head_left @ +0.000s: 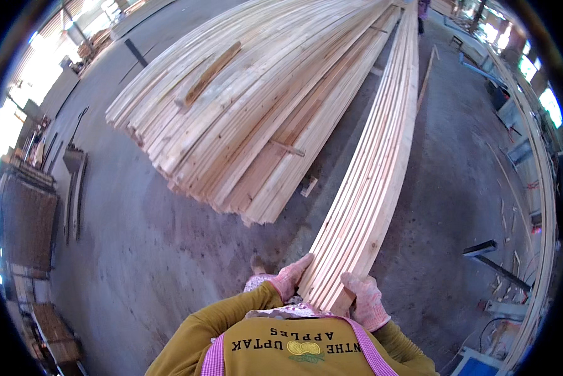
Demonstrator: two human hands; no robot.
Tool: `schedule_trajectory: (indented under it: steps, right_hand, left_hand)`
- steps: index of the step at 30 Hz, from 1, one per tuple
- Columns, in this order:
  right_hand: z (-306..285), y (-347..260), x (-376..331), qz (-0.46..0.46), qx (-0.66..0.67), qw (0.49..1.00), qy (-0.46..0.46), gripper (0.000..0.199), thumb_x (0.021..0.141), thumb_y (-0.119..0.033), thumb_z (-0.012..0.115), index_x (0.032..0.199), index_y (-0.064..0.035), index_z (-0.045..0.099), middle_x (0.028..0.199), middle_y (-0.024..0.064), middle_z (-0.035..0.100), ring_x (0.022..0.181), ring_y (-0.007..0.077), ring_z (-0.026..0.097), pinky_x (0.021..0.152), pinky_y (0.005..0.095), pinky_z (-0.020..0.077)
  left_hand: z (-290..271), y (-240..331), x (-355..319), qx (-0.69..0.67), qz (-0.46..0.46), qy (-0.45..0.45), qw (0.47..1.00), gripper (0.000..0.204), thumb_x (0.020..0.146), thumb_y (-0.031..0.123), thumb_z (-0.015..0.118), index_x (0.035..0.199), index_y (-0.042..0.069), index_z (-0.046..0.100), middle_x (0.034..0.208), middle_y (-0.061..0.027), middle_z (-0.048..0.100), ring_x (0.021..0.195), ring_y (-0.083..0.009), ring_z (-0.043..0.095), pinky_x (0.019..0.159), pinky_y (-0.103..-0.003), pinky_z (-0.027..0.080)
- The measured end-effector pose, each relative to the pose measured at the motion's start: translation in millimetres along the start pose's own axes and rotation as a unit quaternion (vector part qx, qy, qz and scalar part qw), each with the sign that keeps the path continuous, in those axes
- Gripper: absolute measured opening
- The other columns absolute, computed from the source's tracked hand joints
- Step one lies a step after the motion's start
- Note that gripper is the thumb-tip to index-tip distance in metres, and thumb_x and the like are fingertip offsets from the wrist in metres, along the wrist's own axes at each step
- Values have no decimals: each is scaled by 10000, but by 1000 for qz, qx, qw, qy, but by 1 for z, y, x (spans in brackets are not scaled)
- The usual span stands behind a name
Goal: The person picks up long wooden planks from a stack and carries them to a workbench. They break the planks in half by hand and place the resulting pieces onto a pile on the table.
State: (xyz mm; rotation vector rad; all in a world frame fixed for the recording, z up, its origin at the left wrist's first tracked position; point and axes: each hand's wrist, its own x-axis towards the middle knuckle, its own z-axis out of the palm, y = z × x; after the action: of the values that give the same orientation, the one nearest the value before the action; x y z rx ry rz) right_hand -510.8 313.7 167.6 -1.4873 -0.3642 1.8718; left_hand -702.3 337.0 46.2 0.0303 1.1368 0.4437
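Note:
A bundle of long, pale wooden boards [369, 182] stretches away from my waist toward the far end of the floor. My left hand [291, 276], in a pinkish work glove, grips the bundle's near left edge. On its near right edge my gloved right hand [364, 301] is closed, thumb on top. The fingers under the boards are hidden. To the left lies a wide stack of similar boards [250, 119], fanned out by the lens, with a short brown wood offcut [212, 72] on top.
Small wood blocks stick out at the stack's right side [287, 148]. A metal stand [497, 266] rises at the right, near a long rail [547, 219]. Piled panels [27, 219] and a trolley-like stand [74, 163] are at the left. Grey concrete floor [143, 269] lies around me.

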Motion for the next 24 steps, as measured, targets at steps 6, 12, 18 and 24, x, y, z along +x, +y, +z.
schedule_trajectory:
  steps: [6, 12, 18, 24]
  right_hand:
    - [121, 13, 76, -67, -97, 993, 29, 433, 860, -286, 714, 1069, 82, 624, 938, 117, 676, 815, 182, 659, 721, 291, 535]
    - [227, 32, 136, -19, -28, 999, 14, 439, 843, -312, 745, 1050, 62, 646, 933, 109, 683, 812, 180, 659, 733, 298, 534]
    - [280, 84, 226, 0, -171, 985, 35, 582, 818, -399, 740, 1169, 46, 607, 987, 135, 685, 836, 229, 681, 725, 332, 538]
    - [321, 89, 274, 65, -231, 970, 25, 494, 869, -350, 680, 1203, 0, 580, 1079, 153, 672, 990, 243, 662, 864, 348, 524]
  left_hand:
    - [-100, 96, 13, 10, 23, -36, 999, 578, 954, 508, 521, 1271, 28, 573, 1124, -127, 678, 925, -222, 682, 818, -365, 567]
    - [-206, 153, 33, 8, 42, -13, 999, 575, 944, 517, 538, 1284, 54, 571, 1124, -93, 683, 900, -231, 689, 807, -421, 575]
    - [-299, 189, 76, -63, -11, -45, 997, 568, 942, 525, 542, 1265, 60, 583, 1145, -109, 676, 948, -244, 680, 832, -398, 565]
    - [-338, 208, 105, -93, 16, -46, 994, 569, 953, 493, 545, 1240, 3, 595, 1088, -121, 692, 935, -224, 680, 811, -354, 554]
